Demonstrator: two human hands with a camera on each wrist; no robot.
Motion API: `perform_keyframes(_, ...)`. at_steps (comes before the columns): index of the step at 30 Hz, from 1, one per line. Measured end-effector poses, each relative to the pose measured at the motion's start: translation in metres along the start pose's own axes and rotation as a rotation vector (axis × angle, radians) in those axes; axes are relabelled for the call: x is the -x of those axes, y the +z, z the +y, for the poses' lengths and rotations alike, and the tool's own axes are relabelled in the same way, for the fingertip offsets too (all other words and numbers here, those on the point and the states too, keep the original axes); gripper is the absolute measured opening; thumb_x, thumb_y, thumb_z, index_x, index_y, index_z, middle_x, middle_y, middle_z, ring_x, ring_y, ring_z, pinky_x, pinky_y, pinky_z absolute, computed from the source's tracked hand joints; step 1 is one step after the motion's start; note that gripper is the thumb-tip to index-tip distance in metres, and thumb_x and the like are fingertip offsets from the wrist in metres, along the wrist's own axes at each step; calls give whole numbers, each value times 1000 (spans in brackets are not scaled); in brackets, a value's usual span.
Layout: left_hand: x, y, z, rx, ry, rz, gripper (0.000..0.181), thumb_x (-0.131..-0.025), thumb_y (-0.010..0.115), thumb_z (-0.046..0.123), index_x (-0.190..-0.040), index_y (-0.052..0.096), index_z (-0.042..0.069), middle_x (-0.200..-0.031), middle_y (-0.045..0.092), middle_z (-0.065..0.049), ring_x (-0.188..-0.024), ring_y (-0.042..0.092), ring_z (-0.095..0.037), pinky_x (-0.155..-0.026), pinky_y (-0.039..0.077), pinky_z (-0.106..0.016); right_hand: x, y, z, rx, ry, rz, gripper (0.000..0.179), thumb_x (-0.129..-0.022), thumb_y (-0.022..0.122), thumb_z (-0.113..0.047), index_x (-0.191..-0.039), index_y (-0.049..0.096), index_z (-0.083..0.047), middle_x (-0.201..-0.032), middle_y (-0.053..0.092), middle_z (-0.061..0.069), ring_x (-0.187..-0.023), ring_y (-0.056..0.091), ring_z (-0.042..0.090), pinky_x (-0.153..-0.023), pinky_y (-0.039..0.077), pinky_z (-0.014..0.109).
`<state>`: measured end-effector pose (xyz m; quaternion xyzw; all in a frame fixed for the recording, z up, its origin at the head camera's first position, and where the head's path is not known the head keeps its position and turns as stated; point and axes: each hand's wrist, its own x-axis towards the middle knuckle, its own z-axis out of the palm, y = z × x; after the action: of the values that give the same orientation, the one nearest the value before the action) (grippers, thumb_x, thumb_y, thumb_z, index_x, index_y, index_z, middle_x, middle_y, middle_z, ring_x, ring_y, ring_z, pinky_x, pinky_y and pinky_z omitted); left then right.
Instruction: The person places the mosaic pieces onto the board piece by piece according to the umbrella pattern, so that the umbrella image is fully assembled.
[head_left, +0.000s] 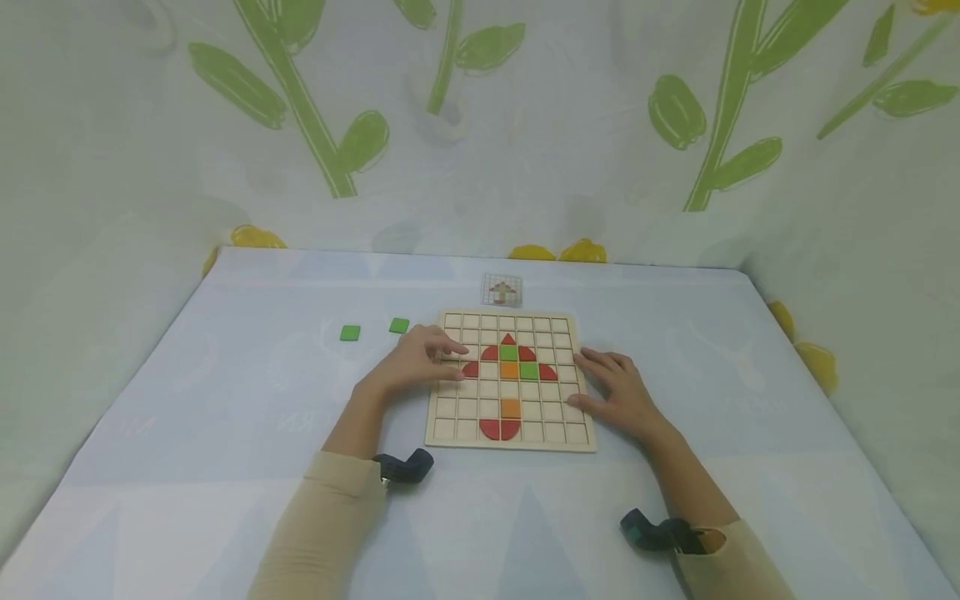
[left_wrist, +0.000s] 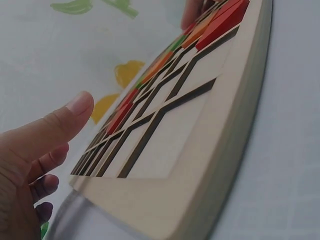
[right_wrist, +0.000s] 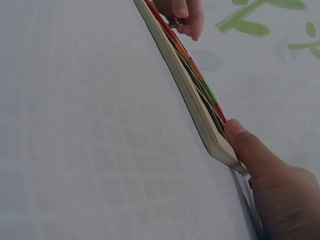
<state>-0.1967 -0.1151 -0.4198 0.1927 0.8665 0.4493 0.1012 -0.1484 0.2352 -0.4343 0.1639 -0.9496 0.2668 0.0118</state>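
Note:
A wooden grid board (head_left: 555, 433) lies in front of me with colored pieces set in its cells. A red triangle (head_left: 507, 339) tops the pattern, over green squares (head_left: 528, 371), orange squares (head_left: 511, 408) and several red rounded pieces (head_left: 490, 429). My left hand (head_left: 415, 360) hovers over the board's left side, thumb and index finger spread beside a red rounded piece (head_left: 470, 369), with nothing between them. At the right edge, my right hand (head_left: 621, 393) rests against the board, its thumb (right_wrist: 242, 137) on the rim and its fingers loosely extended.
Two loose green squares, one (head_left: 350, 333) farther left and one (head_left: 399, 325) near my left hand, lie on the white table (head_left: 225, 375). Behind the board is a small picture card (head_left: 502, 290) with a similar pattern. A leaf-printed wall (head_left: 525, 167) rises behind the table.

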Motion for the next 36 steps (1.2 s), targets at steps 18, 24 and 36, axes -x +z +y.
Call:
perform_keyframes(18,16,-21,-18,-33,15,119,36,-71,82,30,-103,73,16,-95,61,-2,-93,49,-20,-81,37,-37,0,-1,0,-5,3,3,71,-80,72,-39,-139,47,-10,-147,40,12,-131,29,38,-103,26,59)
perform_keyframes(24,26,-31,-22,-48,-132,110,41,-73,80,38,-109,71,21,-107,56,-3,-111,42,-24,-95,34,-49,-1,1,-1,-21,8,7,70,-79,72,-40,-139,48,-11,-147,40,11,-132,29,38,-103,26,59)
perform_keyframes(36,36,-51,-35,-88,-132,173,40,-75,78,35,-110,70,19,-104,56,-3,-111,37,-25,-93,27,-47,1,0,-2,0,29,4,70,-80,72,-42,-139,48,-11,-147,40,10,-132,28,38,-103,26,59)
